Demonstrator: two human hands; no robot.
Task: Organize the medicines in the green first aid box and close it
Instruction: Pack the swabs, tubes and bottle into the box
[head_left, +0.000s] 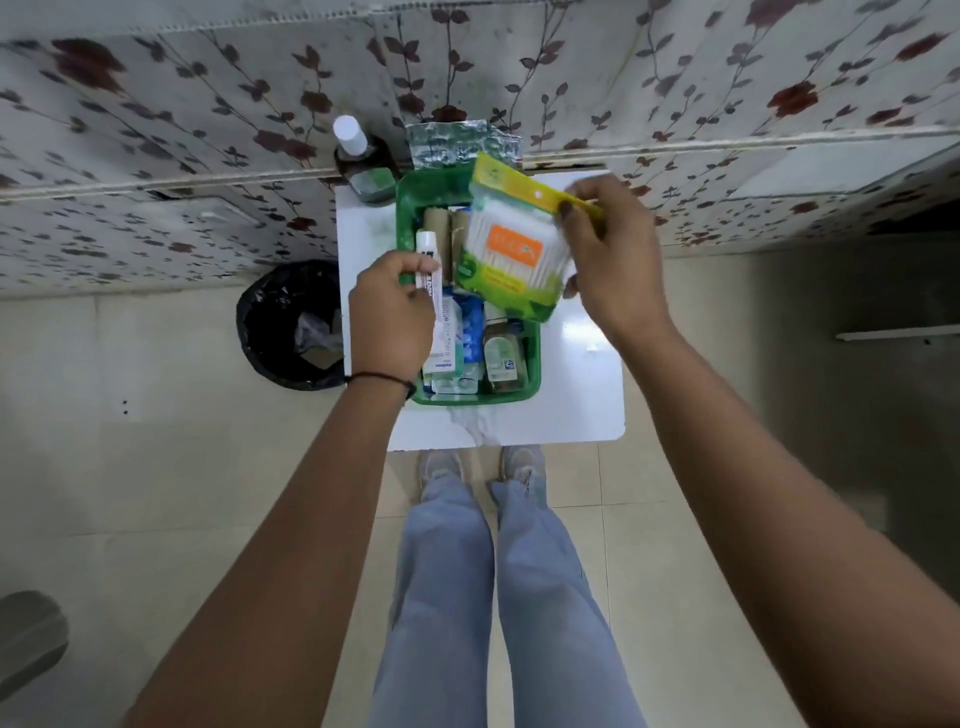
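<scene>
white table (582, 384), box (410, 187) at back edge

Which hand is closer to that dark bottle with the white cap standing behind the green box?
Left. The left hand, holding a white tube, sits below the bottle on its side of the green box. The right hand, holding the cotton swab pack, is farther across.

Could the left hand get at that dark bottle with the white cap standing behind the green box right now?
Probably not at once. The left hand is already shut on a white tube, so it has no free fingers. The way to the dark bottle looks open, though: it stands outside the green box, uncovered.
</scene>
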